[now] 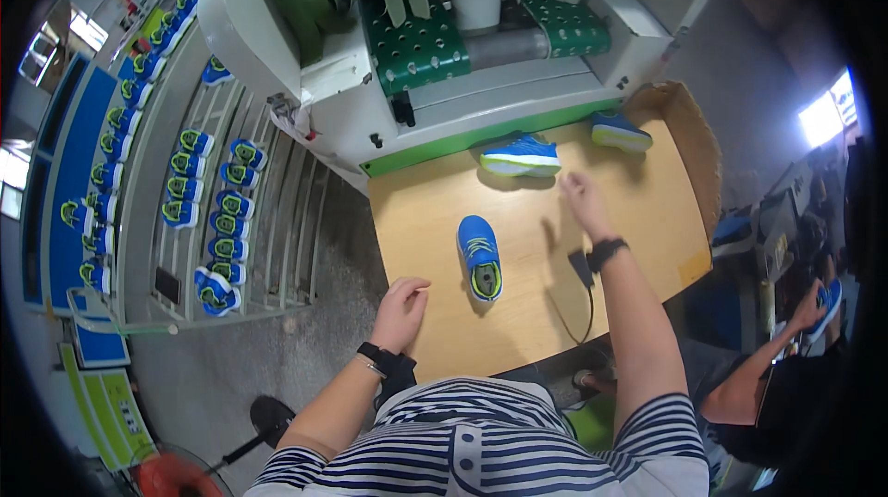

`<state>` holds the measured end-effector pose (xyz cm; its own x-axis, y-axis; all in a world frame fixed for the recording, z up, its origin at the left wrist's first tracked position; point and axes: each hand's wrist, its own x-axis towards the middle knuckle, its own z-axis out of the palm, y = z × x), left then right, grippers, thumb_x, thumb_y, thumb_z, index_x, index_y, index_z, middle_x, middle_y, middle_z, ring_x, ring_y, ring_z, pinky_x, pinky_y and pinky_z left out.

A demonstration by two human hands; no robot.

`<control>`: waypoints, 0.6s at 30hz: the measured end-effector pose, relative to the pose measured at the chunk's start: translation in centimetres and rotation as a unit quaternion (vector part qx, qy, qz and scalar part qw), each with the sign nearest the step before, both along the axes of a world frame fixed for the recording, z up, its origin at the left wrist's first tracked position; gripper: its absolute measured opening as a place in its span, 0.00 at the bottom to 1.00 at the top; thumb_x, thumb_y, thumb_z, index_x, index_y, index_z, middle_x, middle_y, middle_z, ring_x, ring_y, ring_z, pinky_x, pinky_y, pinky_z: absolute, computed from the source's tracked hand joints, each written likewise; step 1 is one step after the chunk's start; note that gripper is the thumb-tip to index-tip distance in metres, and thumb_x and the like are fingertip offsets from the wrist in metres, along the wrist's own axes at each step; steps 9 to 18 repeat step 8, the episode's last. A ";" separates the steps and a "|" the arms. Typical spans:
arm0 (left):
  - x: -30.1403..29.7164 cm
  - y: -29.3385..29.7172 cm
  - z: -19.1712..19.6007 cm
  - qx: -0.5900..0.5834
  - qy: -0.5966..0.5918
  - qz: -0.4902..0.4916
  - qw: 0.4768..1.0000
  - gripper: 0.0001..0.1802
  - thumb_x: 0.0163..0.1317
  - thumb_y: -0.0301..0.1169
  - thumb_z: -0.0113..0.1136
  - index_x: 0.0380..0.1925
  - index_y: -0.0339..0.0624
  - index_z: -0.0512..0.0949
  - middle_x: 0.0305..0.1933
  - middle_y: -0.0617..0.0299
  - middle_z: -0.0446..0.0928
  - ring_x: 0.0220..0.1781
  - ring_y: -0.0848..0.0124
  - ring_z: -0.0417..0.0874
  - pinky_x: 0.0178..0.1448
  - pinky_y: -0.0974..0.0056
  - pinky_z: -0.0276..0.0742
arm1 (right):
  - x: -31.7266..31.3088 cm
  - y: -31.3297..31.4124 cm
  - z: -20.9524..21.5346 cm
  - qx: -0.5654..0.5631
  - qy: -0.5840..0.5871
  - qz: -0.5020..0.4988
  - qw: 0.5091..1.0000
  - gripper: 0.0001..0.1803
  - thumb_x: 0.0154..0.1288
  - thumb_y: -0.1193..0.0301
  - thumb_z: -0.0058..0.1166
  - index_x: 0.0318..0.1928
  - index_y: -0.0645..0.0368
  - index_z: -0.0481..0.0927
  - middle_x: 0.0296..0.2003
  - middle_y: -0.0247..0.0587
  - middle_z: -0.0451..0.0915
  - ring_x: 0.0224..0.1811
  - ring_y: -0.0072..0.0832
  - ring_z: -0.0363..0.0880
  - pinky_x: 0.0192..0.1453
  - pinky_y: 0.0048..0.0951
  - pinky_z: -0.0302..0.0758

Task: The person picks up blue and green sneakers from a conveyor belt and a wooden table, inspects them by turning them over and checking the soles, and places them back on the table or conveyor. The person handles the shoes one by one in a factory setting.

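A blue sports shoe (478, 257) with lime laces and lining stands upright on the wooden table, its toe pointing away from me. My left hand (402, 314) rests at the table's left edge, fingers loosely curled in, nothing visible in them. Farther out on the right, my right hand (585, 206) hovers with bent, closed fingers beside a second blue shoe (520, 159), apart from it. That shoe lies at the far edge, its white and lime sole side toward me. A third blue shoe (621, 133) sits at the far right corner.
Beyond the wooden table (546, 312) stands a machine with a perforated green belt (421, 53), hanging strips and a white cup (475, 0). A cardboard piece (689, 141) borders the right. Racks (277, 220) of blue shoes fill the left. At right, a co-worker's hand (812, 306) holds a shoe.
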<state>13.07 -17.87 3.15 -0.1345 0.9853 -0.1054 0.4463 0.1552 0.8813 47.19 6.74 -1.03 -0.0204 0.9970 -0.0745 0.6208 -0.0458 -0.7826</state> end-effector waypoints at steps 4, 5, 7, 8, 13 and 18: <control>3.5 1.7 2.3 0.000 -0.013 0.004 1.000 0.11 0.67 0.26 0.59 0.48 0.37 0.81 0.48 0.54 0.79 0.48 0.65 0.82 0.55 0.64 0.77 | -1.3 6.7 -2.0 -0.233 0.212 -0.055 0.948 0.46 0.63 0.42 0.62 0.67 0.68 0.70 0.58 0.51 0.78 0.50 0.38 0.80 0.52 0.36 0.77; 4.0 2.3 2.7 -0.006 -0.022 0.000 1.000 0.11 0.67 0.26 0.59 0.48 0.37 0.81 0.48 0.54 0.79 0.48 0.65 0.82 0.56 0.64 0.77 | -2.2 6.9 -2.6 -0.223 0.177 -0.011 0.959 0.45 0.59 0.46 0.68 0.66 0.66 0.69 0.58 0.51 0.77 0.49 0.35 0.79 0.52 0.35 0.78; 4.2 2.9 3.5 -0.024 -0.030 0.010 0.999 0.11 0.67 0.26 0.60 0.48 0.37 0.81 0.49 0.55 0.79 0.49 0.65 0.82 0.56 0.64 0.77 | -5.6 5.0 0.1 -0.231 0.249 -0.031 0.940 0.47 0.57 0.52 0.72 0.66 0.61 0.59 0.53 0.51 0.78 0.50 0.35 0.79 0.58 0.33 0.75; 4.5 3.7 3.7 -0.028 -0.045 0.015 0.998 0.11 0.67 0.26 0.59 0.48 0.38 0.81 0.51 0.52 0.79 0.48 0.62 0.82 0.57 0.62 0.78 | -5.8 3.1 -1.2 -0.110 0.304 0.013 0.946 0.41 0.63 0.55 0.68 0.67 0.58 0.60 0.57 0.54 0.75 0.64 0.38 0.71 0.73 0.38 0.63; 4.5 3.7 3.7 -0.028 -0.045 0.015 0.998 0.11 0.67 0.26 0.59 0.48 0.38 0.81 0.51 0.52 0.79 0.48 0.62 0.82 0.57 0.62 0.78 | -5.8 3.1 -1.2 -0.110 0.304 0.013 0.946 0.41 0.63 0.55 0.68 0.67 0.58 0.60 0.57 0.54 0.75 0.64 0.38 0.71 0.73 0.38 0.63; 4.5 3.7 3.7 -0.028 -0.045 0.015 0.998 0.11 0.67 0.26 0.59 0.48 0.38 0.81 0.51 0.52 0.79 0.48 0.62 0.82 0.57 0.62 0.78 | -5.8 3.1 -1.2 -0.110 0.304 0.013 0.946 0.41 0.63 0.55 0.68 0.67 0.58 0.60 0.57 0.54 0.75 0.64 0.38 0.71 0.73 0.38 0.63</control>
